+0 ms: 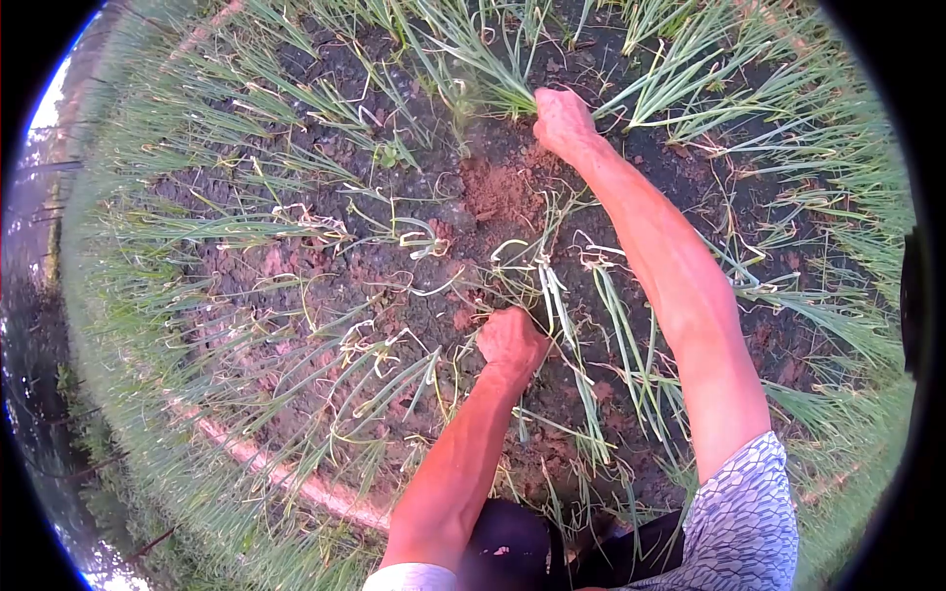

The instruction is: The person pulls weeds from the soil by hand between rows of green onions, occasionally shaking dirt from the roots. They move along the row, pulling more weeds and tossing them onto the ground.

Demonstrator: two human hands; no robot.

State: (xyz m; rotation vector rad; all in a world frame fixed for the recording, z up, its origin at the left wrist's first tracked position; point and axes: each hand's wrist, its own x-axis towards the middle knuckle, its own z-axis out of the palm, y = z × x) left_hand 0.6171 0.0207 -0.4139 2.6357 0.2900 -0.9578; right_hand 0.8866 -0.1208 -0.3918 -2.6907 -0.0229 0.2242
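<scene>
Across the dark, damp, clumpy soil bed (434,177), the plants crowd close, so a wide sweep of our arms could crush or bend leaves we are not holding. At the upper middle, our right hand (565,118) is closed round the base of a tall clump of narrow green leaves (503,87); if we pulled by the leaves alone against packed soil, they could tear or snap. The limp green plants with whitish stems (552,295) lie between our forearms and could catch on a wrist. Our left hand (512,340) is curled shut low among thin stems; we cannot tell what is inside it, so it could take in neighbouring stems too.

As for edges, a long pinkish strip of bare ground (286,473) curves past the lower left, with dense green growth beyond it. Our dark-clothed knee (503,542) sits just below the left forearm, leaving little room to draw back. The easiest space is the small patch of loose reddish-brown soil (503,187) between our hands.
</scene>
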